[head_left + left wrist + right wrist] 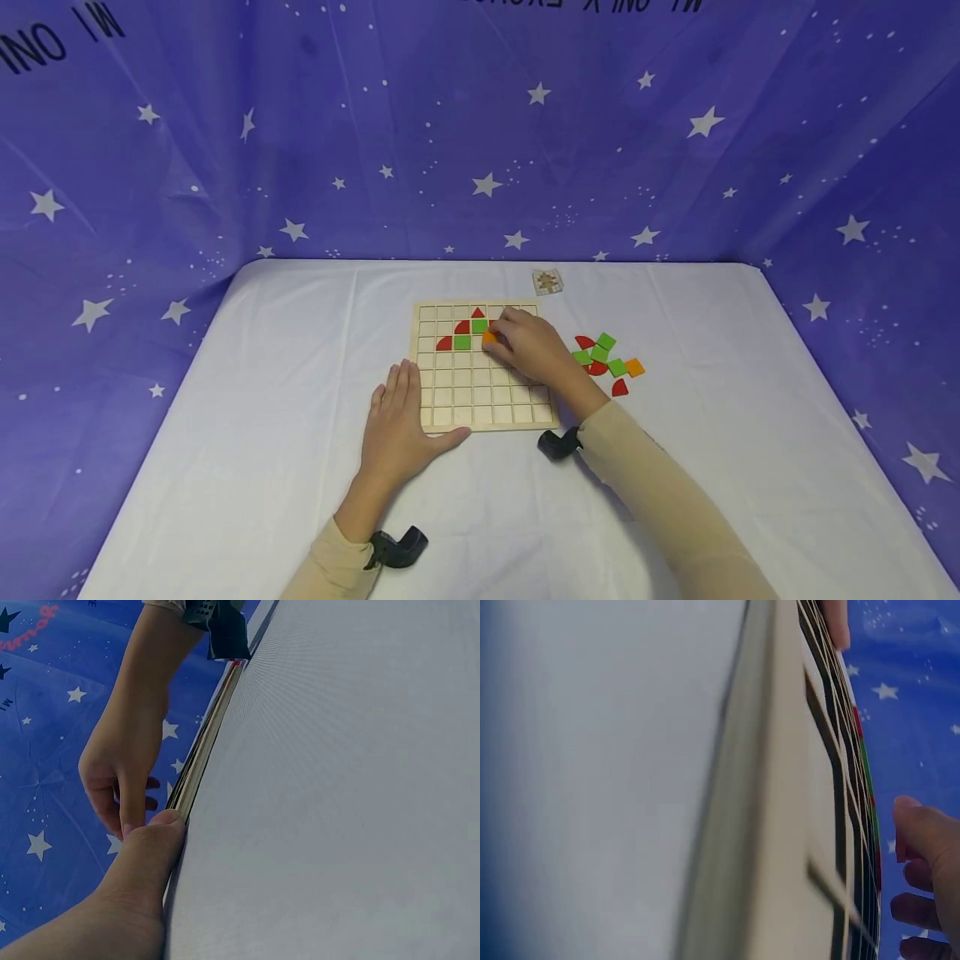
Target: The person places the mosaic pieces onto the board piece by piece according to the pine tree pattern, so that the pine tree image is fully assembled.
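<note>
A pale wooden grid board (482, 396) lies on the white table. My left hand (396, 429) rests at its lower left corner, fingers straight along the left edge and thumb along the near edge. Over the board's upper right part, my right hand (534, 346) pinches an orange square tile (489, 337) between thumb and fingers. Just left of it, green square tiles (462, 342) and red quarter-round tiles (444, 343) sit in the grid, with a red triangle tile (477, 313) above them. The right hand covers some cells behind it.
Right of the board lies a loose group of green tiles (606, 342), red quarter-round tiles (619, 387) and another orange tile (635, 367). A small clear square piece with a brown pattern (547, 282) lies beyond the board. A starry purple curtain (480, 150) surrounds the table.
</note>
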A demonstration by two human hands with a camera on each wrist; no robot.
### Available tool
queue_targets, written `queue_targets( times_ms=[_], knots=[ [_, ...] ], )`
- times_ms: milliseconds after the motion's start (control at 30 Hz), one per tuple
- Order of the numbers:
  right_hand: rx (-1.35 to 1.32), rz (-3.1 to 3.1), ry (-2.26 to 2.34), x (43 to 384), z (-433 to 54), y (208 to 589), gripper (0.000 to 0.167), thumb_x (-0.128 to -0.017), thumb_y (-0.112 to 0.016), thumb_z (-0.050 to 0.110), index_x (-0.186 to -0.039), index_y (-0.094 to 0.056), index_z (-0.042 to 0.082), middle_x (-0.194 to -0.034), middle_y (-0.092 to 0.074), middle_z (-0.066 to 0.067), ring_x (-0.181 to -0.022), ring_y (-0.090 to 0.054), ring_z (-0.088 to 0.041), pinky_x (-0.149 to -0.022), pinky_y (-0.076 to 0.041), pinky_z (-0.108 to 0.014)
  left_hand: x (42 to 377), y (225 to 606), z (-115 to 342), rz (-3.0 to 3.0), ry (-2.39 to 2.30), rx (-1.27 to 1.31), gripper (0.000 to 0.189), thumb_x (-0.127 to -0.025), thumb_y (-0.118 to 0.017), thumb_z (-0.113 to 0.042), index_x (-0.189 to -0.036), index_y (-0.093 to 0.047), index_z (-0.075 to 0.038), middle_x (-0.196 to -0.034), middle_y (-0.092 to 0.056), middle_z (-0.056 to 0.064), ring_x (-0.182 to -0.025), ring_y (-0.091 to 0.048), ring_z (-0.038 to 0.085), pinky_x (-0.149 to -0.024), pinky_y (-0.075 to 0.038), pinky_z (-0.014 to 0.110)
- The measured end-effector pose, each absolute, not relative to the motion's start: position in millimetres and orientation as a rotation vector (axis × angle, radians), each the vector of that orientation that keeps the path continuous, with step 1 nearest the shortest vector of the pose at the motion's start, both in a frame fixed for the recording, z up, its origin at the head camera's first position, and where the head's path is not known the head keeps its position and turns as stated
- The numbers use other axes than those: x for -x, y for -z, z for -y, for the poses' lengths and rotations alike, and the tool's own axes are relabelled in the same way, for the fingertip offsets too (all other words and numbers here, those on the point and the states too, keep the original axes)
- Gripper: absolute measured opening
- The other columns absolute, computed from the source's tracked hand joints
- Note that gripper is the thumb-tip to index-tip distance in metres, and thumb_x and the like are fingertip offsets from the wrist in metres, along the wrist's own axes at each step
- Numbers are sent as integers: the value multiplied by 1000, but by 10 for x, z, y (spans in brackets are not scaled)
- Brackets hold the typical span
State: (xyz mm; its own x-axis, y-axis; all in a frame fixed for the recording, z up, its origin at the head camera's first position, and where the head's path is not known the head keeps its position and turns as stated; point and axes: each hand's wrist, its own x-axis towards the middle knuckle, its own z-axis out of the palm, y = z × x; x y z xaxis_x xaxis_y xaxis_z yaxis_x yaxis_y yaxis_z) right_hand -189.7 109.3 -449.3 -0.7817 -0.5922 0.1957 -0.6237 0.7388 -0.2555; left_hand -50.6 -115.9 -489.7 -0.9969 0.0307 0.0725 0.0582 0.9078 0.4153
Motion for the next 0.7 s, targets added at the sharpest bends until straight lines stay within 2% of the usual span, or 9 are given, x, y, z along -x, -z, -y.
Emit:
queue_targets(
  times_ms=[367, 700],
  knots=[
    [-1025, 2815, -360, 1879, -948, 4525, 33, -95, -65, 41, -108, -72, 12, -95, -59, 0, -76, -56, -14, -69, -52, -31, 504, 4908, 1160, 3016, 660, 71, 131, -70, -58, -87, -158, -13, -1, -167, -12, 14, -156, -8, 31, -123, -16, 53],
    [-990, 2832, -386, 1888, -921, 4558, 33, -93, -68, 42, -110, -73, 14, -95, -60, 2, -77, -56, -13, -70, -52, -30, 506, 4920, 1157, 3003, 646, 68, 131, -70, -62, -84, -158, -14, 0, -167, -14, 16, -156, -10, 32, -122, -16, 54]
  ],
)
